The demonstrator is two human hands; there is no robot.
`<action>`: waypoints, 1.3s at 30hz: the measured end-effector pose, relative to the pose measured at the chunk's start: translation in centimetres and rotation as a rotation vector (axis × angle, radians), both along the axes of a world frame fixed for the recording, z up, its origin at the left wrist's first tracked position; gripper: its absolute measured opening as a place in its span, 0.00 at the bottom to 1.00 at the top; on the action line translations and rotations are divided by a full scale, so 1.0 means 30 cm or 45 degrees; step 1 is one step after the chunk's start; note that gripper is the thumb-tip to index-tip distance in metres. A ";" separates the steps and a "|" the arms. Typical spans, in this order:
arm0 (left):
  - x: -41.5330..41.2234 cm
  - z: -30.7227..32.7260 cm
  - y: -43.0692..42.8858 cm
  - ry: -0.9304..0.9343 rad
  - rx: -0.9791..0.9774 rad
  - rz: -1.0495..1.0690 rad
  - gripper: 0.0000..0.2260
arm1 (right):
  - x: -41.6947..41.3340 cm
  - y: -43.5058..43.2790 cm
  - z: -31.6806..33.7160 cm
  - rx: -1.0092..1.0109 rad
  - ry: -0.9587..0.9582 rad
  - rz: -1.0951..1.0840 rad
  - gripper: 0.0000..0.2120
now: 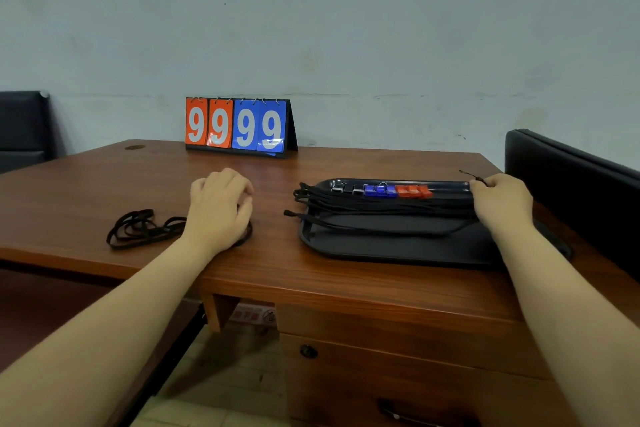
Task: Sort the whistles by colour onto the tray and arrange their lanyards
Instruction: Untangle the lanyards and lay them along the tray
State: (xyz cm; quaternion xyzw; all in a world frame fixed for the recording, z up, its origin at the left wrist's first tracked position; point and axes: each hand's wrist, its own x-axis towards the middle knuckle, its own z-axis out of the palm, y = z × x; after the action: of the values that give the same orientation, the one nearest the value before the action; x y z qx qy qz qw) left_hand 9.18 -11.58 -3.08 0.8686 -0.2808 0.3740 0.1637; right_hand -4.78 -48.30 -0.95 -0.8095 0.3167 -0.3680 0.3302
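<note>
A black tray point(398, 246) lies on the right of the wooden desk. Along its far rim stand black whistles point(344, 189), blue whistles point(380, 191) and red whistles point(414, 191) in a row. Their black lanyards point(374, 210) stretch across the tray in a bundle. My right hand point(502, 203) is closed on the lanyard ends at the tray's right side; one cord tip sticks out above it. My left hand point(221, 208) rests curled over something on the desk left of the tray, on a loose black lanyard point(138, 227). What lies under that hand is hidden.
A flip scoreboard point(239, 126) showing 99 and 99 stands at the desk's back edge by the wall. Black chair backs stand at the far left point(22, 128) and the right point(571, 177). Desk drawers sit below the front edge.
</note>
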 end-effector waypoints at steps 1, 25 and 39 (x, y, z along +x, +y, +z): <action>-0.005 0.004 -0.008 0.010 0.088 -0.060 0.07 | 0.000 0.000 0.000 0.003 0.001 0.004 0.14; 0.016 0.038 -0.243 0.942 -0.929 -0.397 0.11 | -0.123 -0.157 0.041 0.034 -0.085 0.095 0.13; -0.021 0.023 -0.281 0.712 -0.493 -0.263 0.03 | -0.103 -0.230 0.003 -0.128 0.161 -0.147 0.04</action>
State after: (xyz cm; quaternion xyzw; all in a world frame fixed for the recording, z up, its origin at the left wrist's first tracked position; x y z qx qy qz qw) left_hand 8.54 -20.00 -2.39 0.8573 -0.2352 0.1495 0.4329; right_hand -7.87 -55.20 -0.87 -0.8270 0.3640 -0.3500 0.2470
